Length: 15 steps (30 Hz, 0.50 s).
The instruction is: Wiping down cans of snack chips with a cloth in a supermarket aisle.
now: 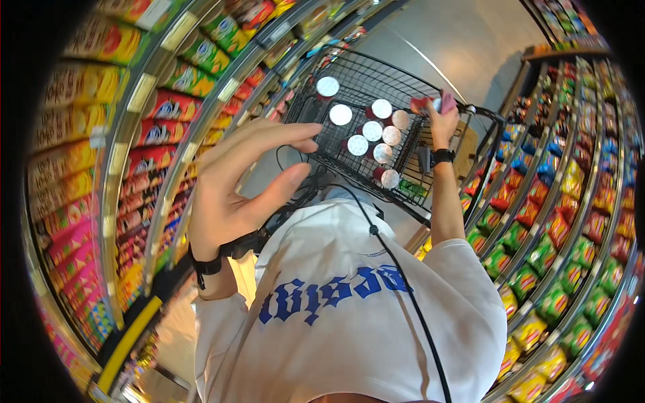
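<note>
My left hand [247, 186] is raised in front of the left shelves, holding nothing, with thumb and fingers apart. A black wire shopping cart [363, 60] stands before me. Over its right end, my right hand [443, 121] grips a small red and pink packet [447, 102], partly hidden by the fingers. Several canisters stand upright in the cart, white lids up; one canister [327, 87] is near the far left corner and another canister [340, 115] lies closer in. The remaining canisters, among them a front one [390, 179], cluster toward the right.
Shelves of bagged snacks [166, 106] rise close on my left. Racks of chip bags [549, 262] line the right side. Grey floor [453, 30] extends beyond the cart. A black cable [403, 282] hangs down my white shirt [342, 342].
</note>
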### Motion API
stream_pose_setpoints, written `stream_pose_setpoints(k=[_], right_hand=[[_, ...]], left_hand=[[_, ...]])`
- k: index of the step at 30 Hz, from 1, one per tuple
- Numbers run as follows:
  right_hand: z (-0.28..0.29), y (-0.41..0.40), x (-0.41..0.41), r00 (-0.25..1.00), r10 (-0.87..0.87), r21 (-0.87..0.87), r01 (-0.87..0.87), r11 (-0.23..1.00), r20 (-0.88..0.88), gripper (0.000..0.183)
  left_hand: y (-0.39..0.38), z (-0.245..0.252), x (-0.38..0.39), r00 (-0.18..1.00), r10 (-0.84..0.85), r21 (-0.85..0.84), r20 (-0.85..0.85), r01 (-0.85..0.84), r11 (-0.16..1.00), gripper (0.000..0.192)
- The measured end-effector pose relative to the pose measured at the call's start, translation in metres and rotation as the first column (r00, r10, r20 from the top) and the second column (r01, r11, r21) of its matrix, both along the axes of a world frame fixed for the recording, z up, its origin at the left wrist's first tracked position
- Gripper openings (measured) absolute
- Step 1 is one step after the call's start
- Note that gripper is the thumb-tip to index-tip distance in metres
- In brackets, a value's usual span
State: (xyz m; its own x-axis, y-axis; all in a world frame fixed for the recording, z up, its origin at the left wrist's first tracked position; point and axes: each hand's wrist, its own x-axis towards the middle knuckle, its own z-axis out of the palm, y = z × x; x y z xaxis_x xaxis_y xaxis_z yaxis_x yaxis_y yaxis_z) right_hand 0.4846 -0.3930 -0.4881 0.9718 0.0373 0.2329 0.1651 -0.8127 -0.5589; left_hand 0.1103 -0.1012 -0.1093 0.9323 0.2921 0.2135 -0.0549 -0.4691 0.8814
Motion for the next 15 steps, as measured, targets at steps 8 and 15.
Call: stream_pose_setpoints(k=[8,15], right_hand=[[-0.049,0.001,-0.004,0.976,0.218,-0.282,-0.215,0.935,-0.023,0.085],[-0.092,-0.012,0.012,0.943,0.32,-0.295,-0.334,0.895,-0.097,0.087]], left_hand=[[0.016,0.001,-0.014,0.941,-0.282,0.06,0.189,0.275,0.959,0.036],[-0.018,0.021,-0.021,0.979,-0.105,-0.327,0.177,0.159,0.931,0.026]])
